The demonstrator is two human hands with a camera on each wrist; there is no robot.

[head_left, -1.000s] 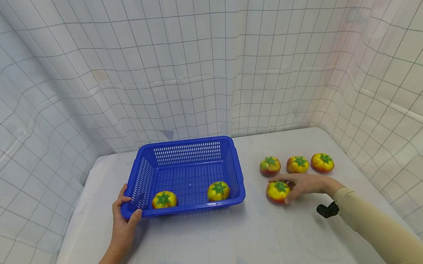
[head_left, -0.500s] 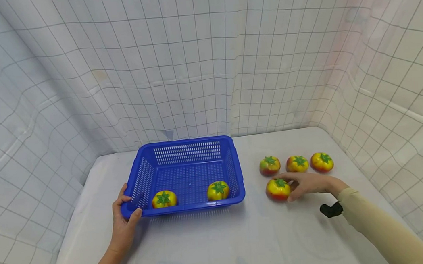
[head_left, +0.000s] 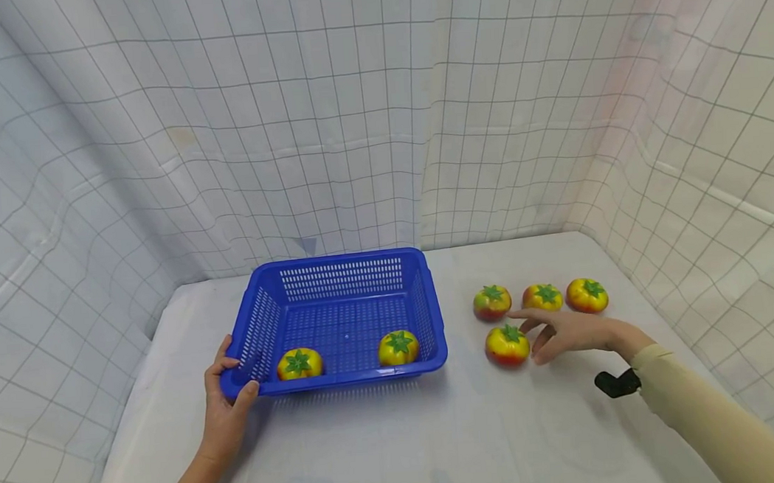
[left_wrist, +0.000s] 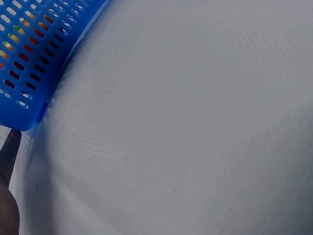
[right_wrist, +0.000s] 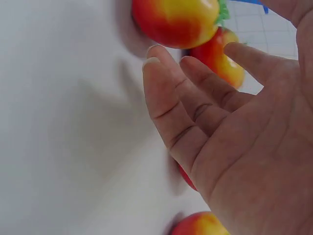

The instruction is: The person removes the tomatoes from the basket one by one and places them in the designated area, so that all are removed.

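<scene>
My left hand (head_left: 225, 421) grips the near left corner of a blue plastic basket (head_left: 362, 378), fingers over the side rim and thumb at the front rim. Inside the basket, along its front wall, sit two yellow-and-red tomatoes (head_left: 399, 348) with green star-shaped tops. To the basket's right, a similar tomato (head_left: 507, 347) rests on the white cloth. Beside it my right hand (head_left: 565, 332) hovers with spread, slightly bent fingers and nothing in it. In the right wrist view, its palm and fingers (right_wrist: 164, 93) show just below a tomato (right_wrist: 176, 22).
Behind the right hand stand three more tomatoes (head_left: 493, 303) in a row. A white cloth (head_left: 406, 447) covers the table. White curtains (head_left: 329, 164) with a grid pattern enclose the back and both sides.
My right hand has let go of the front tomato and drawn back to the right, its fingers opening. That tomato now stands alone. The left hand and basket stay in place.
</scene>
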